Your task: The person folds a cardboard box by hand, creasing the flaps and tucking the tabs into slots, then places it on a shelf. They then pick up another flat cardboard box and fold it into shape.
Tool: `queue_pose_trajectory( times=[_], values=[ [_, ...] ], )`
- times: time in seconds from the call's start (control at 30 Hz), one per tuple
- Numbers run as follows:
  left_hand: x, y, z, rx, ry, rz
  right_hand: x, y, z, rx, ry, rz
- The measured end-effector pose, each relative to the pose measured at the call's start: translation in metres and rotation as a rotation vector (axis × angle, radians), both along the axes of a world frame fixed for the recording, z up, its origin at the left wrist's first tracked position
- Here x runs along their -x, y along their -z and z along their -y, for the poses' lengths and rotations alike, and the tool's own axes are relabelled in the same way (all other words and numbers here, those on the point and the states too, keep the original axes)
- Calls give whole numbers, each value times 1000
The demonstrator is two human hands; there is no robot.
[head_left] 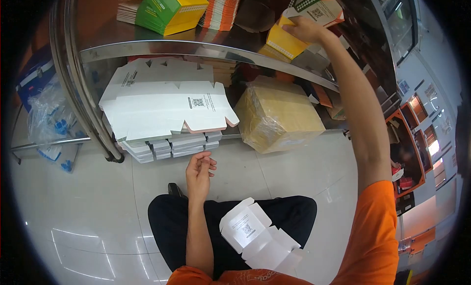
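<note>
My right hand (305, 30) reaches up to the steel shelf, its fingers closed on a yellow carton (287, 42) near the shelf edge. My left hand (199, 169) hangs above the floor in front of the stacked flat cartons, fingers loosely bent and apart, with nothing visible in it. Across my lap lies an unfolded white carton (247, 228) with a printed code. The nearest pile is a stack of flat white cartons (162, 106), under the shelf. Behind my right hand is a white, green and orange printed carton (319, 10).
A tape-wrapped brown box (279, 116) sits on the floor under the shelf. Green and yellow folded cartons (169, 10) and orange-striped ones (221, 10) stand on the shelf (186, 48). A metal leg (83, 89) and a clear plastic bag (54, 118) are at left.
</note>
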State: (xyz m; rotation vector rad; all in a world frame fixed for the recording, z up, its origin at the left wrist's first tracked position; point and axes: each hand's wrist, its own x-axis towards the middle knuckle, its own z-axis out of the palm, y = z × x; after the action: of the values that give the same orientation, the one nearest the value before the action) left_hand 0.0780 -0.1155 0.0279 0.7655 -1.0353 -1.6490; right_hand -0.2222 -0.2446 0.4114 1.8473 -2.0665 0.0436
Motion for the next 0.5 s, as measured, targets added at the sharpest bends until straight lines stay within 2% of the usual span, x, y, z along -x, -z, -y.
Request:
queue_pose_trajectory(
  times=[0.07, 0.23, 0.27, 0.33, 0.5],
  values=[
    [1, -1, 0, 12, 13, 8, 10, -14, -9, -152, -50, -102],
    [2, -1, -2, 27, 23, 42, -2, -34, -29, -386, 263, 90],
    [3, -1, -2, 30, 27, 55, -1, -28, -30, -385, 263, 87],
    [3, -1, -2, 30, 29, 66, -5, -11, -37, -112, 189, 76],
    [2, -1, -2, 50, 24, 75, 16, 10, -30, -230, 118, 214]
  ],
)
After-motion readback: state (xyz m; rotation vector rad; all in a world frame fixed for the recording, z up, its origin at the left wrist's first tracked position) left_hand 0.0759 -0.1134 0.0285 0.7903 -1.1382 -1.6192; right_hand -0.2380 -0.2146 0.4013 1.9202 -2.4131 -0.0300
